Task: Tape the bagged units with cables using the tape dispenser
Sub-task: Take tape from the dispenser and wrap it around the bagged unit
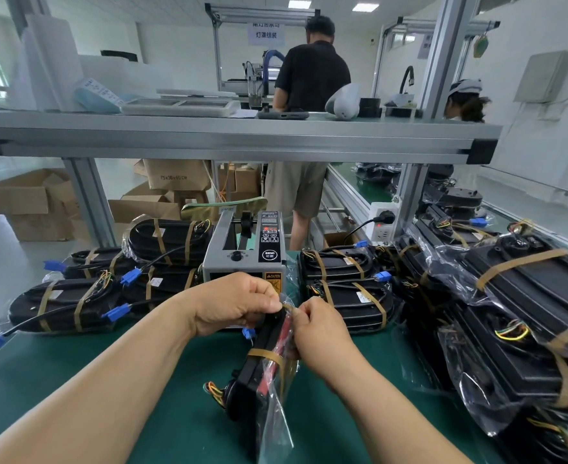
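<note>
On the green mat (pixel 162 413) just in front of the tape dispenser (pixel 242 252), head view: bagged unit (pixel 242 386) stands on edge, one tape band (pixel 264 354) already round its near half. Second strip (pixel 287 307) belongs at the far end: pull taut, fold slack film under, rub down. Left hand (pixel 239 303) and right hand (pixel 319 333) are both curled, pinching that strip at the unit's far end.

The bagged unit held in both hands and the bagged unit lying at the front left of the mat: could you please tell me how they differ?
The held bagged unit stands on edge, gripped by the left hand and right hand; the front-left bagged unit lies flat, untouched. The held one shows one tape band, the front-left one two. Both are black, in clear bags, with cables.
</note>
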`<move>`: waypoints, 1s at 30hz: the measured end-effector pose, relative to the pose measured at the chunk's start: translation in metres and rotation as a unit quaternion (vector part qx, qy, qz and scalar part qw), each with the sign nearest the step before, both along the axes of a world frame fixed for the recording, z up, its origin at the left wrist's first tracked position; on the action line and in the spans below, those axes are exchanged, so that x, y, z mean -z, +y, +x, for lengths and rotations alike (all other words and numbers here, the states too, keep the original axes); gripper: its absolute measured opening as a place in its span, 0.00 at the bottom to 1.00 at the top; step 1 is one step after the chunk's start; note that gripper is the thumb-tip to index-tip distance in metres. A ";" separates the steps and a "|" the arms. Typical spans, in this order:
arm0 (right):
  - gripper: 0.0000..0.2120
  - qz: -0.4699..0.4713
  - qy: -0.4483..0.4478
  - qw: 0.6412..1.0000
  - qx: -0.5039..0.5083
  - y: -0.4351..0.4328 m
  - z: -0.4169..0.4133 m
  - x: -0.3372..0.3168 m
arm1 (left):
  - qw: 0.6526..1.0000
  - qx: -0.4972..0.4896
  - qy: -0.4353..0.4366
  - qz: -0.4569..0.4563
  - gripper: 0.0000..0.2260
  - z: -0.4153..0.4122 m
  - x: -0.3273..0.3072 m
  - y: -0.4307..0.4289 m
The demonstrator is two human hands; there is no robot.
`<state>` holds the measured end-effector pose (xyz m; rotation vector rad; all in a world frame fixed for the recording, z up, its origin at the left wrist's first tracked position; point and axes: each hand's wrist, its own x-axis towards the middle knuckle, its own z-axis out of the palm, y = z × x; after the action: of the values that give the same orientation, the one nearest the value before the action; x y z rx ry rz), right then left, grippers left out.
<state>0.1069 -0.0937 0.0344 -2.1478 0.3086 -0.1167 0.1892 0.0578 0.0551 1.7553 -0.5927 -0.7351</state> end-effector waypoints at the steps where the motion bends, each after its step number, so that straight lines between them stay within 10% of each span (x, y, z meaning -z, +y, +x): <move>1: 0.09 0.007 0.001 1.000 0.002 0.001 -0.001 -0.001 | 1.000 0.003 0.001 0.002 0.11 0.000 0.000 0.000; 30: 0.09 0.002 0.001 1.000 0.003 0.002 -0.002 -0.001 | 0.990 -0.001 -0.094 0.102 0.09 0.005 -0.007 -0.006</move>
<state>0.1052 -0.0921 0.0352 -2.1436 0.3158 -0.1167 0.1939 0.0515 0.0622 2.0301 -0.6614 -0.6521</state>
